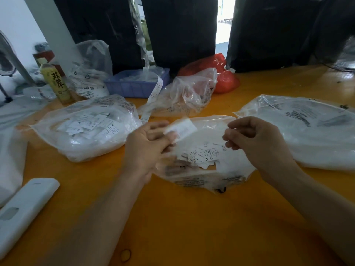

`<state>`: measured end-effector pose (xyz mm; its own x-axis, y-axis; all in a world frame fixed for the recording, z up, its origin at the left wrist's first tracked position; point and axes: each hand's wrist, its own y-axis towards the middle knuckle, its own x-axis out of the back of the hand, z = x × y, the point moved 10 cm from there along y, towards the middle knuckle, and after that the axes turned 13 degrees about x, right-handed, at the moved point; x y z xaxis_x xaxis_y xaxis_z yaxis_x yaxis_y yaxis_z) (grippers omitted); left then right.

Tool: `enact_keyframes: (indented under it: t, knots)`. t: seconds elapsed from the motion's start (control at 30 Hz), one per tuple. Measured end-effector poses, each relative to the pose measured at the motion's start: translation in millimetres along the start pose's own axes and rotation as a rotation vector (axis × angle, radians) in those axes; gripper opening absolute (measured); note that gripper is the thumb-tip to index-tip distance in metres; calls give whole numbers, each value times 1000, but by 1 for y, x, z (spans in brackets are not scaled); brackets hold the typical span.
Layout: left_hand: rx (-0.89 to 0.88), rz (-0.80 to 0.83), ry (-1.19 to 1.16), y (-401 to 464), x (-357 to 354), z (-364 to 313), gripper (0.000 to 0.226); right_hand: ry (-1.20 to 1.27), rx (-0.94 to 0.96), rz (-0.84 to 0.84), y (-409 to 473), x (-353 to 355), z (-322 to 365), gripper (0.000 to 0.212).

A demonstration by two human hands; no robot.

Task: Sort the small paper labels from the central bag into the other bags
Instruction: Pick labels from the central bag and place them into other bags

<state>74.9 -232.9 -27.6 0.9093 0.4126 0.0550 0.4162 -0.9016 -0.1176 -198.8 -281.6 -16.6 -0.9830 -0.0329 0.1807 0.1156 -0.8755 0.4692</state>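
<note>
Central bag (203,175), clear plastic, holding loose labels (203,155); left bag (86,129) part-filled with labels; right bag (307,131), contents unclear; left hand (148,148) pinching a blurred label (181,128); right hand (255,139) curled, hold uncertain; blue tray (134,86), bottle (55,81); orange table (172,217); dark curtains (182,29) behind.

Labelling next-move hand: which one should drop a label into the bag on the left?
Left, probably. The left hand already pinches a blurred paper label and is nearer the left bag. The right hand shows no label in its curled fingers.
</note>
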Motion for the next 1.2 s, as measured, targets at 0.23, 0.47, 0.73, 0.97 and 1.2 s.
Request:
enact_keyframes:
  t: [0.23,0.47,0.73,0.97,1.2]
  knots:
    - [-518,-844,602,-3,137,-69,19,-13,31,87,-5,-14,0,7]
    - [-66,-804,1097,43,150,-27,57,-32,75,120,-7,-17,10,11]
    - [-73,-778,1194,39,130,-26,67,-782,346,-49,16,36,52,11]
    - [-487,-683,964,0,57,-50,45,-1411,-120,303,37,108,-25,17]
    - [-753,-274,894,-42,-38,-42,48,-1283,-32,108,43,109,-4,24]
